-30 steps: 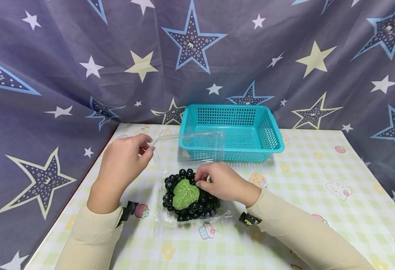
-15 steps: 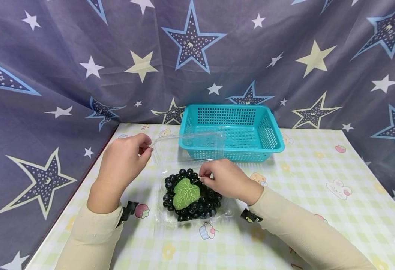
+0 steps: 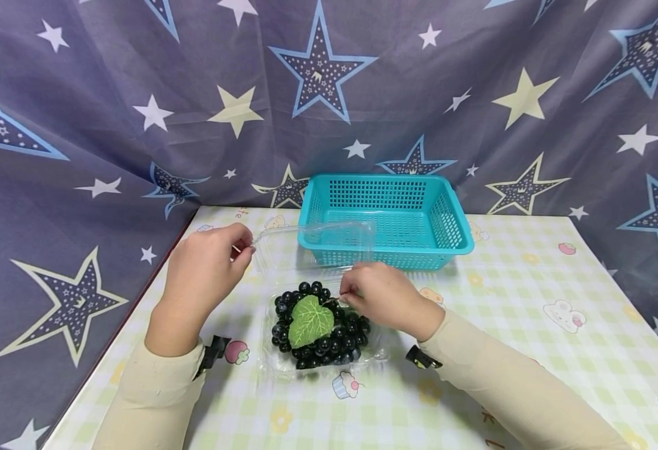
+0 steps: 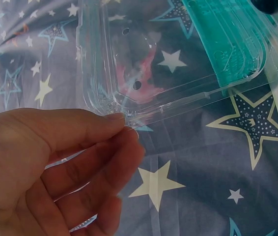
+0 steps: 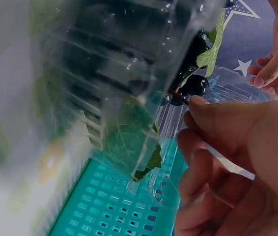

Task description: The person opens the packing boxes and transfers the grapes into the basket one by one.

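Plainly, the right wrist view gives what the head view nearly hides: the right hand (image 3: 387, 297) pinches a thin brown stem (image 5: 179, 97) between thumb and forefinger, its other fingers curled beneath. That view also shows another leaf (image 5: 129, 132) behind the clear plastic, while from above only the green leaf (image 3: 310, 322) on top of the black grapes (image 3: 348, 342) shows. The grapes lie in a clear container (image 3: 382, 355) on the worktop (image 3: 548, 356). Close up, the left wrist view has the left hand (image 3: 207, 265) pinching a corner of the raised lid (image 3: 280, 253) between thumb and forefinger.

Behind, the lid overlaps the near left part of the turquoise basket (image 3: 387, 259) in the head view. The worktop's left edge runs near the left forearm; rightward, its checked surface stretches well past the container. Both wrists bend inward, the left hand higher than the right.
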Demonstrator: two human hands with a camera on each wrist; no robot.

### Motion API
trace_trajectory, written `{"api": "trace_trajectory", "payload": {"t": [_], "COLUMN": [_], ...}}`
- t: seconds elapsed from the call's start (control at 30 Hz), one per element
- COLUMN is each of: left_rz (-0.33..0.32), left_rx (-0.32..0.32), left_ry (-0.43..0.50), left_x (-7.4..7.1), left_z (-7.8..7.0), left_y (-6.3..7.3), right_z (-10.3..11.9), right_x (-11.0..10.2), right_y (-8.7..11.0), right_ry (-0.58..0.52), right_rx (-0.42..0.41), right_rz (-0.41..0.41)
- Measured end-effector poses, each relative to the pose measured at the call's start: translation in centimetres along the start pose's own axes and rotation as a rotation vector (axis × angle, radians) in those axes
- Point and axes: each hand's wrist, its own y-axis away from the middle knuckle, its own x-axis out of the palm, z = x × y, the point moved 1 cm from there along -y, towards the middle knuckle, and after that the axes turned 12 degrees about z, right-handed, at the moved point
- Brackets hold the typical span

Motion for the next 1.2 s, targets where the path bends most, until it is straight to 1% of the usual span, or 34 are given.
{"api": "trace_trajectory", "payload": {"t": [0.17,0.43,0.7,0.83,1.2], "left_rz": [0.000,0.005,-0.005,-0.020,-0.044], "left_rx": [-0.020,-0.030,-0.037,-0.028,-0.007], "left_ry": [-0.016,-0.026,-0.042,-0.054,-0.056], "left_x": [-0.1,-0.1,0.0,0.0,0.0], "left_z": [0.0,0.0,0.0,-0.1,-0.1], "left_y": [0.1,0.1,0.2,0.2,0.1], "right_z": [0.2,0.8,1.2,1.3,1.9], "right_x": [-0.3,-0.9,-1.4,-1.7,-2.5], "right_y": [0.1,0.0,0.1,0.3,0.5], "right_ry": [0.013,0.035,0.065,0.082,0.102], "right_rx": [-0.037,-0.059,-0.073,-0.090,-0.106], "right_rz": [-0.048,-0.105,-0.126,-0.131,-0.164]}}
